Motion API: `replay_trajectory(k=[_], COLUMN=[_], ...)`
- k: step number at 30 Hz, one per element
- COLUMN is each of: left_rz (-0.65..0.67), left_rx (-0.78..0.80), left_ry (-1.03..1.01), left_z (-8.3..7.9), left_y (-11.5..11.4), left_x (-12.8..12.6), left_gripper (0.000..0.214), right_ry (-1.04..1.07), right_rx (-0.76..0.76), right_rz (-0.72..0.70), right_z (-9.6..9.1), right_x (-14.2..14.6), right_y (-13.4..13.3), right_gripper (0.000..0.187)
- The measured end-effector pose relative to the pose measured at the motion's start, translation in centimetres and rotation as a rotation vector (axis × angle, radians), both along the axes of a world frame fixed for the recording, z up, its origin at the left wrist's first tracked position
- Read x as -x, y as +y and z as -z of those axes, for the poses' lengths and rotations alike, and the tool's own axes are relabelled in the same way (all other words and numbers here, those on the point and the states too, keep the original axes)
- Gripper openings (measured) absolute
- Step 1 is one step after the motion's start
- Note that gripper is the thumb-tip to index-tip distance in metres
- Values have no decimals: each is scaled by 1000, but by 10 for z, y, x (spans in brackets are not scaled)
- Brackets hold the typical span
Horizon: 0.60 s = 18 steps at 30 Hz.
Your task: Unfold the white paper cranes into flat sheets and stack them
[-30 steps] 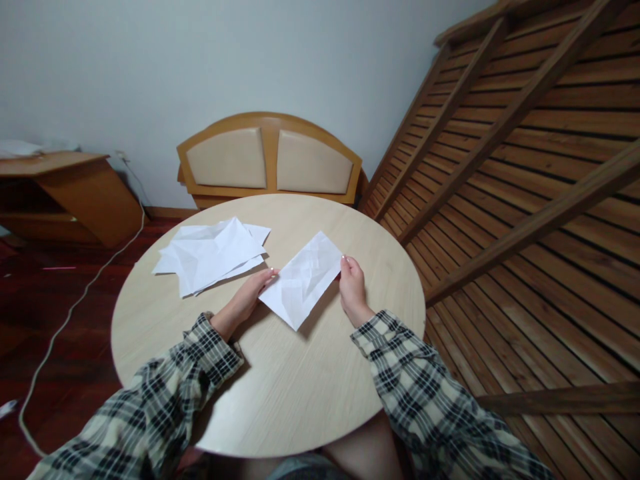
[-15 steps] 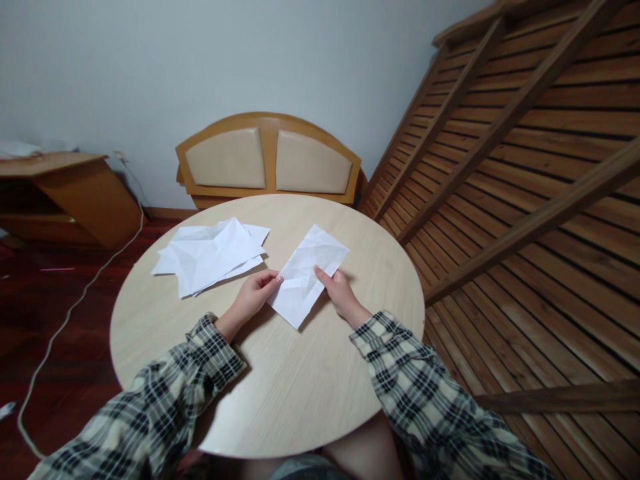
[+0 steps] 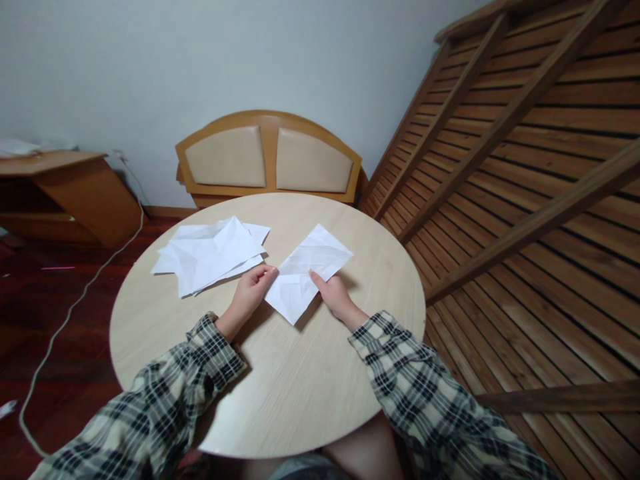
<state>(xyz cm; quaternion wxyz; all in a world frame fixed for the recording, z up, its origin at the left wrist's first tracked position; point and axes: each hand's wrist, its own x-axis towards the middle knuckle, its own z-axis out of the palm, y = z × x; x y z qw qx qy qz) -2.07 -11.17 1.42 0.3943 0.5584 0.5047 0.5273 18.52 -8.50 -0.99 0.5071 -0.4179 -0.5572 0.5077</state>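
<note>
A creased white sheet of paper [image 3: 320,250], folded to an oblong, is held slantwise just above the round table [image 3: 280,393]. My left hand [image 3: 253,290] pinches its left edge between thumb and fingers. On the other side, my right hand [image 3: 336,293] grips the right edge, thumb on top and the other fingers hidden underneath. A loose pile of white papers [image 3: 210,257], creased and overlapping, lies on the table just beyond my left hand.
Behind the table stands a wooden headboard [image 3: 271,157] with two cream panels. A slatted wooden frame [image 3: 500,220] leans close along the right side. To the left are a wooden desk [image 3: 90,193] and a white cable [image 3: 75,307] trailing across the dark floor.
The held paper has turned slightly, its far end shifting right and its near corner shifting left. My left hand has moved slightly left and away from me; the pile stays put.
</note>
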Motion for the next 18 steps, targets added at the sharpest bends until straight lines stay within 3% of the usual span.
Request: replay_trajectory(k=[5,8,11,14,18], left_rz=[-20,69,263,386,305], left_rx=[97,132,134,72,22], left_ry=[-308,-408,-338,-140,-4], left_z=[0,-1,-2,-2,0], left_y=[3,2,-2,-6,-8], left_x=[5,4,-2,-10,-14], left_gripper=[49,54,55,51,43], right_ry=[123,202,226,188,107], right_rx=[115,208,234,209,200], right_rz=[77,100,83,46,-78], right_z=[5,4,2,-1,-5], right_x=[-3,-4,-3,-1,0], right_y=[6,9,9,6,-1], right_gripper=[53,62,66,68,70])
